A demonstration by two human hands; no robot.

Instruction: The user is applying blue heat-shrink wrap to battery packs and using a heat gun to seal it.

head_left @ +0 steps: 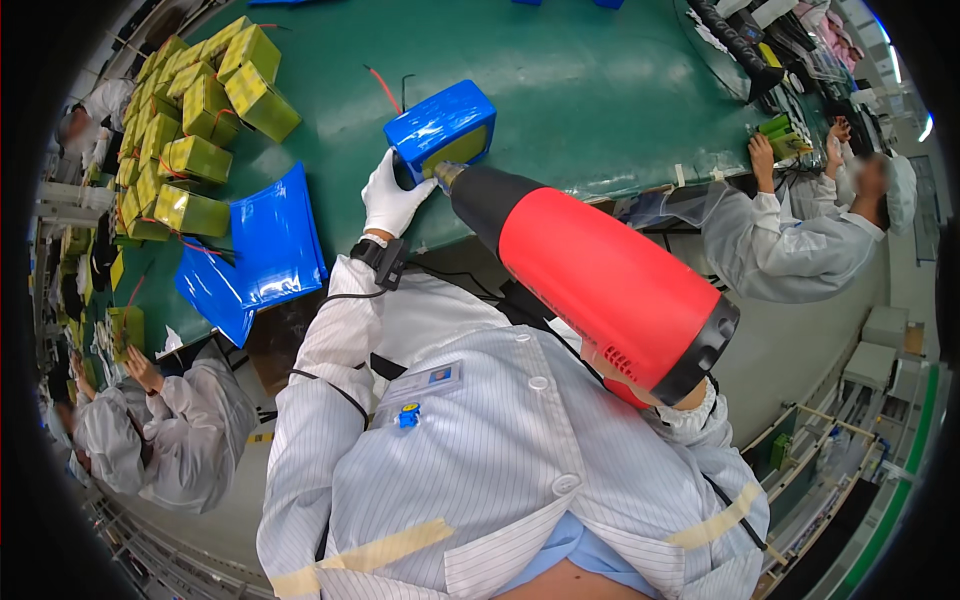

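Left hand [392, 195] – gloved fingers curled round the blue-wrapped pack [440, 125] (right hand hidden) – steadies it before the red heat gun [600, 280].

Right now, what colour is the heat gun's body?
Red, with a black nozzle end and black rear: heat gun, head view.

Glossy blue shrink-wrapped rectangular battery pack [440, 125], yellow-green end face exposed toward the person, lying flat on the green bench; red-and-black heat gun [590, 275] nozzle at that face.
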